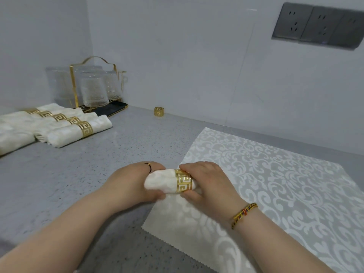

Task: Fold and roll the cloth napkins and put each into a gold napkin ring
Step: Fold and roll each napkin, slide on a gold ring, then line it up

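Far left, 10 o'clock from the hands: a row of finished napkins (65, 131), rolled, 5 gold bands visible, lying side by side on the grey counter (98, 174). More cloth sits at the frame edge below them; can't tell if it's ringed. Behind, 11 o'clock: a glass rack (94, 85) with a gold frame and ribbed tumblers, in the corner.

12 o'clock, near the back wall: 1 spare ring (159, 111), standing alone, well apart from everything.

Centre: left hand (136, 182) grips the left end of the rolled napkin (161, 181), fingers wrapped under, thumb over. The gold ring (183, 180) is on the roll, sitting toward its right part. Right hand (206, 182) pinches that ring, fingers on top and thumb below, covering the roll's right end.

3 to 5 o'clock: flat napkin (275, 174), unfolded, damask pattern, spread under and beyond the right hand. Wall sockets (315, 26) at 1 o'clock, high.

Progress, judged: at least 5 done, number 6 in ringing now, ring probably needs centring. Left: place it with the row, then fold, roll and ring the flat one with the spare ring. Looks like nearly the end.
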